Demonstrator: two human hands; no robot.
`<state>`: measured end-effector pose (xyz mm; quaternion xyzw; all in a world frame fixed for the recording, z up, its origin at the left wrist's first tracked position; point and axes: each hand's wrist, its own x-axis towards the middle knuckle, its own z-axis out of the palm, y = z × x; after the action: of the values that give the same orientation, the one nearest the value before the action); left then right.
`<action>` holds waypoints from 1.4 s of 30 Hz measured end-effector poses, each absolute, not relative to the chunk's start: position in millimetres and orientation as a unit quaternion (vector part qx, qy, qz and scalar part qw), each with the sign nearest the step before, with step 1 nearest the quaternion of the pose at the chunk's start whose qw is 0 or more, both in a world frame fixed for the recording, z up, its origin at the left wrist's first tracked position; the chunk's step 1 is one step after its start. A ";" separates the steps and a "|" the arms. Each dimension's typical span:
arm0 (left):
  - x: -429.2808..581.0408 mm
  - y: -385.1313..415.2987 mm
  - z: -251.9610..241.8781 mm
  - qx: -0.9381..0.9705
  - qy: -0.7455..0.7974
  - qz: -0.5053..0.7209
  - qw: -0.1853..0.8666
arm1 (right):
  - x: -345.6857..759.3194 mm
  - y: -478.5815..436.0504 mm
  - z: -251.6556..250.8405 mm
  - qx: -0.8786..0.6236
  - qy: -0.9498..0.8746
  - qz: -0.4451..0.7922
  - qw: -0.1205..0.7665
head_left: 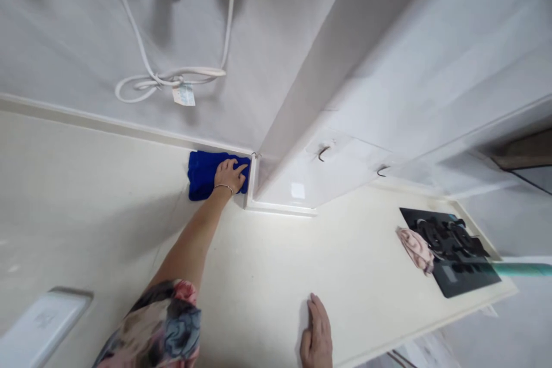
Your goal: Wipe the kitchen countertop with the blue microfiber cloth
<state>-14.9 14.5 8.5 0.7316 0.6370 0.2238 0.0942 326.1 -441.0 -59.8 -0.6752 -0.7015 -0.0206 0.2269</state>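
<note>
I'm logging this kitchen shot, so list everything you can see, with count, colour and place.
cloth: one, blue, on the countertop against the wall corner
countertop: one, cream
cable: one, white, looped on the wall
stove: one, black, far right of the counter
rag: one, pinkish, beside the stove
hooks: two, dark, on the white panel
left hand: pressed on the cloth
right hand: flat on the countertop

Left hand (230, 175) presses blue cloth (202, 175); right hand (317, 336) flat on countertop (267, 264).
</note>
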 end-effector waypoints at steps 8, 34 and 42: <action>-18.2 -62.7 13.3 0.732 0.640 0.217 0.087 | 317.1 -438.7 -53.1 -0.690 -0.677 -0.004 0.255; -4.7 -20.4 8.9 0.720 0.657 0.203 0.097 | 340.6 -447.3 -71.8 -0.659 -0.717 -0.041 0.224; 3.5 24.1 11.5 0.681 0.684 0.244 0.096 | 336.8 -454.3 -57.9 -0.666 -0.723 -0.019 0.184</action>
<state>3.5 24.1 11.5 0.6806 0.6843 0.2438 0.0956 336.8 -454.3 -57.9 -0.6658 -0.7227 -0.0190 0.1844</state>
